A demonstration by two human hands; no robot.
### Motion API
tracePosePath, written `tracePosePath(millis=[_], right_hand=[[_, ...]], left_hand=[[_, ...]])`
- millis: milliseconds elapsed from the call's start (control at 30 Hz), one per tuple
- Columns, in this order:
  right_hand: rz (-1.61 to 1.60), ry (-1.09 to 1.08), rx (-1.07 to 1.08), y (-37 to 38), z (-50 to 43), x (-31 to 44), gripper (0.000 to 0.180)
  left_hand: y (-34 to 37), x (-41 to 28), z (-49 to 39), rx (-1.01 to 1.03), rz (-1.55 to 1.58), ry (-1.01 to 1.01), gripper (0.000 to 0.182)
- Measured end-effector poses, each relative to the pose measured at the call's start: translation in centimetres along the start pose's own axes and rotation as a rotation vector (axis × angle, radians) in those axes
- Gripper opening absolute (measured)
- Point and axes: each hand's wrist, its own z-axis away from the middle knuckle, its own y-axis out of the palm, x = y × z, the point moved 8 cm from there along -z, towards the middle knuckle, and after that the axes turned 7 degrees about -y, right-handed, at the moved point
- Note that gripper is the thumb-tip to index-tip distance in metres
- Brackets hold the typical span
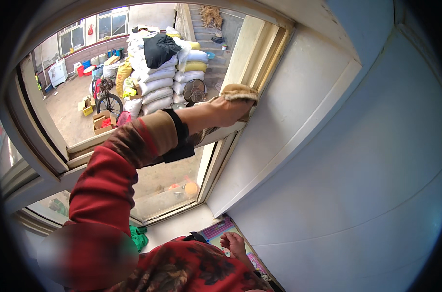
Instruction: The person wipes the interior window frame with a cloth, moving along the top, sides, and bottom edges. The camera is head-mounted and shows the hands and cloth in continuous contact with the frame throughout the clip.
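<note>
My left hand (pixel 228 109) is stretched out to the right side of the window frame (pixel 257 54). It is shut on a tan cloth (pixel 239 92), pressed against the frame near the lower right corner of the upper opening. A ribbed, striped part of the cloth (pixel 205 134) hangs below the wrist. Around that wrist runs a black band (pixel 179 126), under the cuff of a red patterned sleeve. Low down by my body, my right hand (pixel 233 244) is loosely curled, and no object shows in it.
White wall panels (pixel 334 157) rise close on the right. Below the crossbar is a lower glass pane (pixel 166 186). A green cloth (pixel 139 237) lies by the sill. Outside are stacked white sacks (pixel 157 85), a wheel (pixel 110 106), cardboard boxes (pixel 103 124) and concrete stairs (pixel 210 54).
</note>
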Motion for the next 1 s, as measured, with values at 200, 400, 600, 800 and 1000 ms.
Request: tracePosePath(millis=[200, 400, 600, 800, 1000], right_hand=[[-0.016, -0.023, 0.059, 1.1, -0.1, 0.5, 0.022], [-0.038, -0.024, -0.018, -0.8, 0.6, 0.2, 0.024], [-0.047, -0.036, -0.002, -1.4, -0.8, 0.4, 0.022], [0.013, 0.042, 0.069, 0.6, -2.1, -0.1, 0.021], [0.044, -0.044, 0.248, 4.8, -3.8, 2.5, 0.024]], left_hand=[[2.2, -0.7, 0.6, 0.093, -0.021, -0.122, 0.039], [-4.5, 1.2, -3.5, -0.1, 0.24, -0.296, 0.029], [-11.6, 1.8, -9.2, -0.572, 0.722, -0.142, 0.044], [-3.3, 1.4, -5.5, -0.404, 0.342, -0.322, 0.057], [3.2, 1.7, -0.4, 0.131, 0.226, -0.376, 0.024]])
